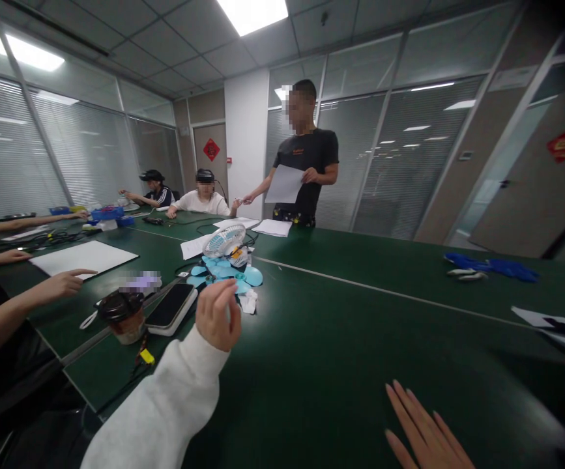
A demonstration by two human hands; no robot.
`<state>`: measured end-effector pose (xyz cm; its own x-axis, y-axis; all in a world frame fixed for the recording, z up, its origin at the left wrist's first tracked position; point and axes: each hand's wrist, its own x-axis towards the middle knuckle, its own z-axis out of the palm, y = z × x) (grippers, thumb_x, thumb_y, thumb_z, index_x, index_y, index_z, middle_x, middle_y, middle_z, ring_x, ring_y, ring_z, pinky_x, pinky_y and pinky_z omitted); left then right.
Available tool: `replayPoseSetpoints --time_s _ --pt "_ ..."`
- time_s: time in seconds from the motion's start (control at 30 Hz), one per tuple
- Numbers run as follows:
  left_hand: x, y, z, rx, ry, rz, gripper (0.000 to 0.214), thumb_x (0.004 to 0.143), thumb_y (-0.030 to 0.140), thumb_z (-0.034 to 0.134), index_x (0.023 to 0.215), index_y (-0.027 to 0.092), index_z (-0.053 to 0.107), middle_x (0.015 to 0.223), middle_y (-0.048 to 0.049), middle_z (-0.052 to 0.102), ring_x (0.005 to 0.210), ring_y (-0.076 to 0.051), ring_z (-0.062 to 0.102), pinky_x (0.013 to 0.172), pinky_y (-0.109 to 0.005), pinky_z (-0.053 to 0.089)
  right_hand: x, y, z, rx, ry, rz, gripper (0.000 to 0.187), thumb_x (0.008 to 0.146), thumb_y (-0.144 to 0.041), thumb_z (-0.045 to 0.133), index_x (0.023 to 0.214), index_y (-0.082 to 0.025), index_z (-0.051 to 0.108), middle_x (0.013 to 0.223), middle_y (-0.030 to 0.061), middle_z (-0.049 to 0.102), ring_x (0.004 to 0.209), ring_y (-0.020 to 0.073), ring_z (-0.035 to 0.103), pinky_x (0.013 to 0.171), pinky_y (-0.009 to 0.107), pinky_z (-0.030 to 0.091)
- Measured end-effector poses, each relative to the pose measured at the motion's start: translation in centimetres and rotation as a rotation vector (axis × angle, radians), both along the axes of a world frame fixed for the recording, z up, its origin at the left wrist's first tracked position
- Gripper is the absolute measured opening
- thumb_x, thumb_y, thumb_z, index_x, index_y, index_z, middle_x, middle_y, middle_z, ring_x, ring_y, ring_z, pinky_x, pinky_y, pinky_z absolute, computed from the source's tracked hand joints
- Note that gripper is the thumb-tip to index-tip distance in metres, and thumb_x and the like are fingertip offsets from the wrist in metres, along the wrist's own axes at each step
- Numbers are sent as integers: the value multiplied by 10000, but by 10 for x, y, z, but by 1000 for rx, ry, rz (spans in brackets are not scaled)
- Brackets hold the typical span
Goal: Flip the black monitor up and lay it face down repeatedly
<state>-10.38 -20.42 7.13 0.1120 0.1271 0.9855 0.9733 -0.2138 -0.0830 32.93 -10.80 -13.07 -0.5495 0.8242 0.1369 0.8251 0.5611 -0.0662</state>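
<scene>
My left hand [218, 316], in a white sleeve, is raised over the table with its fingers curled together towards the thumb. Whatever it may hold is hidden. Just beyond it lie light-blue fan blades [249, 276] and a small white-and-blue fan [224, 241], tilted, with a crumpled white piece [248, 301] beside them. Left of my wrist a phone [171, 306] rests on a white box. My right hand [423, 430] is low at the right, palm down, its fingers stretched out over the green table [331, 345], holding nothing.
A lidded drink cup [126, 320] and a cable with a yellow tag [146, 356] are at the left. Another person's hand [64, 286] touches a white board [86, 257]. Across the table a standing person [306, 156] holds paper. Blue gloves [492, 266] lie right.
</scene>
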Motion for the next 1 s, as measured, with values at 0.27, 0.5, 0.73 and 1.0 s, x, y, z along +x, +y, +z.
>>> replayPoseSetpoints --time_s 0.27,0.5,0.73,1.0 --pt "8 29 -51 -120 -30 22 550 787 7 594 1284 221 489 1155 -128 554 1074 -248 558 923 -398 504 -4 -6 10 -25 50 -13 779 904 -611 366 1525 -228 93 1547 22 144 1408 279 207 1122 555 277" --pt "-9 22 -37 -18 -54 198 493 809 86 652 1252 241 502 1106 -104 501 1018 -219 554 895 -339 505 -3 -5 7 -21 44 -19 787 903 -622 361 1527 -240 70 1551 21 133 1417 271 179 1134 557 251" --pt "-104 -51 -25 265 -751 929 910 633 527 771 1307 105 328 1266 -175 364 1186 -354 397 1039 -500 347 -3 -6 9 -33 53 -14 784 904 -616 363 1528 -244 69 1552 16 138 1416 268 182 1132 551 259" --pt "-164 -69 -64 -145 -1282 918 1427 375 590 874 1442 107 59 1346 -261 394 1223 -488 395 995 -566 359 -4 -7 9 -29 22 -11 803 903 -624 354 1530 -237 34 1558 23 110 1420 269 168 1136 554 240"
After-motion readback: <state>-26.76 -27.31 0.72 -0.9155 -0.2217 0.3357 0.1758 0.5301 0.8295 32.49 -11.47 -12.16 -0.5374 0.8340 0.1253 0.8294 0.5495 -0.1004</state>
